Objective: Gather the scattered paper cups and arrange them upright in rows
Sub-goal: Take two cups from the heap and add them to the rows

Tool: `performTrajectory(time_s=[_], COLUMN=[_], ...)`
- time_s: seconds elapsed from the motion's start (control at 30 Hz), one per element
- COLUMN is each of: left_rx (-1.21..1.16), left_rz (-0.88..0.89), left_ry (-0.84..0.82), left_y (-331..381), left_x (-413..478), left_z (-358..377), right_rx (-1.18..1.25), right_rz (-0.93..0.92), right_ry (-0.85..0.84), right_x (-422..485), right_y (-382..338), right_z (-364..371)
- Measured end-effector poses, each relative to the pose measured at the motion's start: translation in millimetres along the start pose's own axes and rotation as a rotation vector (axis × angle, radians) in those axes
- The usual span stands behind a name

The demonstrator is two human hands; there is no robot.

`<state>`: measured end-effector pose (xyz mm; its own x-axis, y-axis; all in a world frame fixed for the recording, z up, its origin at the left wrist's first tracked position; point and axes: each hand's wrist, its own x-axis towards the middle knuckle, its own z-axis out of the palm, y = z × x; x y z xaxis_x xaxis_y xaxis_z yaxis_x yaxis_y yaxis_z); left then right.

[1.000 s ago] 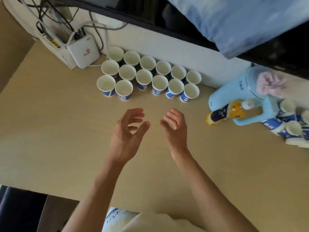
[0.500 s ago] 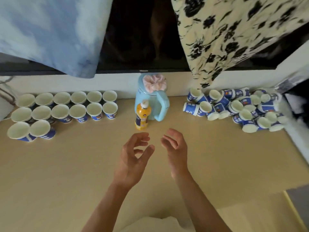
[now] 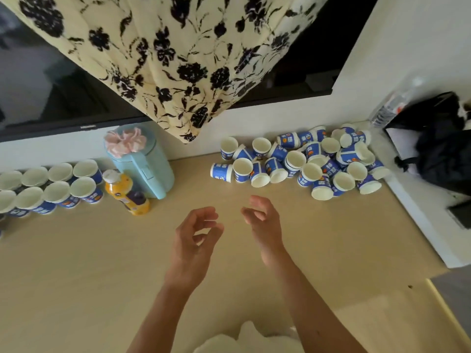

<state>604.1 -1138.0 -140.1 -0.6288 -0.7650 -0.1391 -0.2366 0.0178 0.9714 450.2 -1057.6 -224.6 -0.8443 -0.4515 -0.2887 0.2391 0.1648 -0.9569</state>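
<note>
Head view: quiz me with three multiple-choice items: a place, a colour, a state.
1. Where is the jumbled pile of cups relative to the blue jug?
A) to its left B) to its right C) on top of it
2. What colour is the bottle beside the jug?
A) green B) red C) orange
3. What do the left hand and right hand hold?
A) nothing B) a cup each C) the bottle
Answers: 1 B, the pile lies at the right end of the table; 2 C, its body is orange; 3 A, both hover empty over the table.
</note>
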Motion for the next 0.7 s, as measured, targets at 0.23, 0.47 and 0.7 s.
performTrajectory(time_s=[0.23, 0.47, 0.7], left_rx=[0.024, 0.068, 0.088], left_rz=[-0.016, -0.039, -0.064], left_ry=[0.059, 0.112, 0.108], left_y=[8, 9, 8], left_x=[-10, -15, -18], left_z=[20, 18, 26], right_rx=[-0.563, -1.496, -1.652], right_rz=[-0.177, -0.347, -0.458], right_ry=[-0.090, -0.344, -0.454], right_x=[93, 178, 188], right_y=[19, 30, 31], right_z=[-29, -36, -45])
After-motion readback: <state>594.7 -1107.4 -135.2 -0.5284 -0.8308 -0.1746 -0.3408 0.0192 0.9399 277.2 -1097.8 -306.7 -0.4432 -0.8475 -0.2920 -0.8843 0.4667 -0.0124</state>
